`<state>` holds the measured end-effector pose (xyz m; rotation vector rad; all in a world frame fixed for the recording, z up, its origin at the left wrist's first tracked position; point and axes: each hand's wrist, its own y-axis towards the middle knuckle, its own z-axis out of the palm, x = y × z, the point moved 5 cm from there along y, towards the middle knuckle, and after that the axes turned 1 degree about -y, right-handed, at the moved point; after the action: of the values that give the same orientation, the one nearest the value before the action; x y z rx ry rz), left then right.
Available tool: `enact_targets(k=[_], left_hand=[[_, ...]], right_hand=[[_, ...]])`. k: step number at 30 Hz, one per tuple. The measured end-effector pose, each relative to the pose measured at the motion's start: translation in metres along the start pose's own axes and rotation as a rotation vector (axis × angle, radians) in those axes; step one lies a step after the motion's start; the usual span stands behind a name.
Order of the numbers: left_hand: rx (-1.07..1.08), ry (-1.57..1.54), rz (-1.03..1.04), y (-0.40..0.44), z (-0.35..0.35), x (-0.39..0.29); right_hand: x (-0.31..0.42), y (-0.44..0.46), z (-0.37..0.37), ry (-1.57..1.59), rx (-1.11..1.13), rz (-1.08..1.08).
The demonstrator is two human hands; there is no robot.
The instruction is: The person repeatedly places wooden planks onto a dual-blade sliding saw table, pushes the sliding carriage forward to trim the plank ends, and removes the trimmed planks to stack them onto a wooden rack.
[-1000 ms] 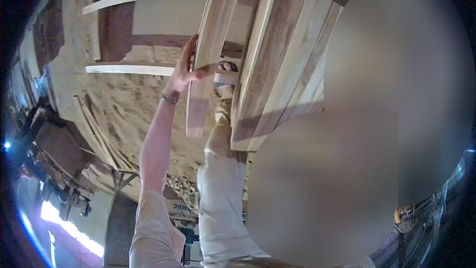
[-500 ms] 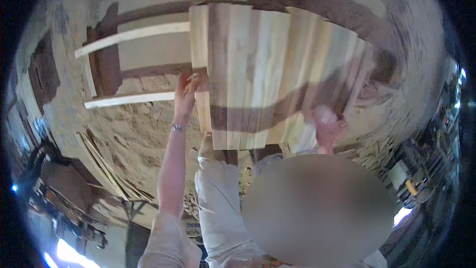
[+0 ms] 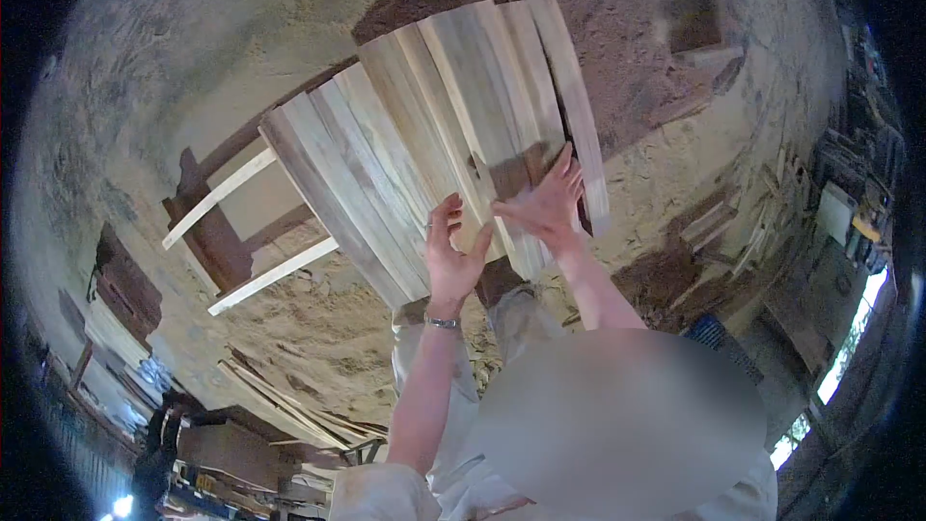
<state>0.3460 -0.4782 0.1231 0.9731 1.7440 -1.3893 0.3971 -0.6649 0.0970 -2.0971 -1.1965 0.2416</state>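
Several pale wooden slats lie side by side across a wooden frame. My left hand is over their near ends, thumb and fingers apart with nothing visible between them. To its right, my right hand spreads over the slats with its fingertips by a dark gap. Beyond that gap lies the rightmost slat, slightly apart from the others. Whether either palm presses on the wood, I cannot tell. Two bare rails, a far one and a near one, stick out to the left of the slats.
Sandy, dusty ground surrounds the frame. Thin wood strips lie at the lower left. More wood pieces are on the right, and a short block sits at the upper right. A person stands at the far lower left.
My view has turned, so the slats appear tilted and further left. My left hand has gone from the leftmost slat to the middle slats; my right hand is now near the gap by the rightmost slat.
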Motion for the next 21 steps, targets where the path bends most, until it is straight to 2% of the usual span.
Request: enact_targets(k=[3,6,7,10,12,15,18,20,21], left_hand=[[0.214,-0.222,-0.168,-0.003,0.011,-0.004],[0.502,-0.645,-0.311,-0.008,0.028,0.013],[0.647,-0.781,-0.349,-0.013,0.019,-0.022],[0.586,-0.745,-0.343,-0.045,-0.022,-0.034],[0.479,-0.681,-0.513,-0.073,-0.061,-0.026],[0.355,-0.783,-0.702,-0.111,-0.115,-0.002],[0.189,-0.932,-0.613,-0.125,-0.187,0.037],[0.134,-1.165,-0.518,-0.141,-0.241,0.111],[0.081,-1.123,-0.520,-0.139,-0.264,0.118]], right_hand=[[-0.039,-0.011,0.003,0.230,0.069,-0.350],[0.000,-0.077,-0.021,0.876,0.615,-0.145],[-0.001,-0.096,-0.020,0.898,0.688,-0.124],[0.014,-0.141,-0.005,0.945,0.872,-0.146],[0.035,-0.161,0.008,0.867,0.949,-0.246],[0.085,-0.179,0.024,0.526,0.949,-0.503],[0.140,-0.197,0.046,0.192,1.030,-0.568],[0.160,-0.180,0.044,0.031,0.904,-0.725],[0.147,-0.145,0.039,0.023,0.640,-0.762]])
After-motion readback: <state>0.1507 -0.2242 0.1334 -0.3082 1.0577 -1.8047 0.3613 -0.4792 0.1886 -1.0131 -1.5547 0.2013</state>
